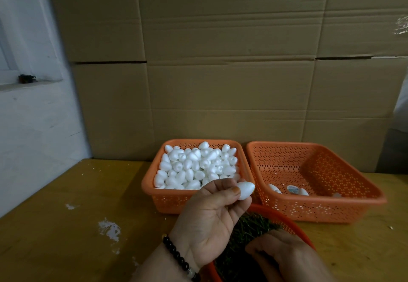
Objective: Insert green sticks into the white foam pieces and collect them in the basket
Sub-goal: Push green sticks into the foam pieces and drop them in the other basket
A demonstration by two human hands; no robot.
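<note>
My left hand [209, 217] is raised palm up and pinches a white egg-shaped foam piece [245, 190] between thumb and fingertips, just in front of the left orange basket [152, 191], which is full of white foam pieces [196, 167]. My right hand [284, 255] reaches down into a round red basket [287, 217] of green sticks [249, 226], fingers curled among the sticks; I cannot tell whether it grips one. The right orange basket [320, 206] holds a few foam pieces [287, 190] near its front wall.
The baskets stand on a yellow wooden table [77, 215] with white smears. Stacked cardboard boxes [220, 83] form a wall right behind the baskets. A white wall with a ledge is on the left.
</note>
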